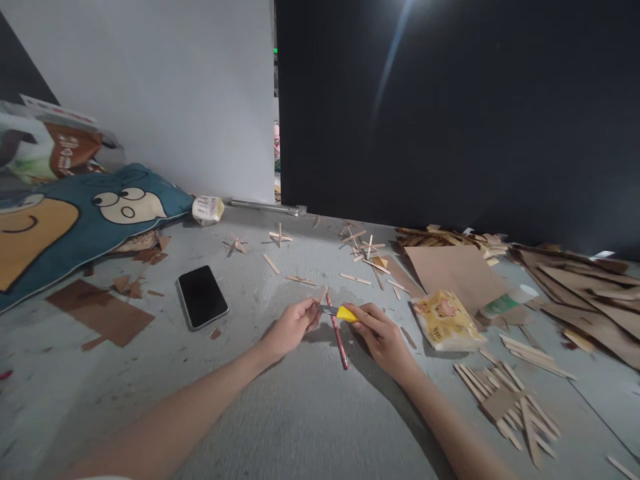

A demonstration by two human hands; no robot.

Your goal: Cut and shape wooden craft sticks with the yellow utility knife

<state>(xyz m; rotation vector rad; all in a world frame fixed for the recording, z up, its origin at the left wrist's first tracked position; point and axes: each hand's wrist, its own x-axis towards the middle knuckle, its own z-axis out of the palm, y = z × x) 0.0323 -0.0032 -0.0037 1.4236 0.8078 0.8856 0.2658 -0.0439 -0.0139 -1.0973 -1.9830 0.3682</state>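
My left hand (295, 325) pinches a small wooden stick (323, 293) near its end, with the tip pointing away from me. My right hand (384, 335) is closed around the yellow handle of a utility knife (347, 314). Its grey blade points left and reaches the stick at my left fingertips; whether it cuts in, I cannot tell. Beneath the knife, a red pencil (342, 348) lies on the grey surface between my hands. Just beyond them are loose wooden sticks (355, 279) and small crossed-stick pieces (280, 236).
To the left lie a black-screened phone (203, 297), brown cardboard (103, 312) and a blue cartoon cushion (115, 207). On the right are a yellow tissue pack (447, 320), a pile of wooden sticks (530, 420) and cardboard sheets (450, 270). A dark panel (450, 120) stands behind.
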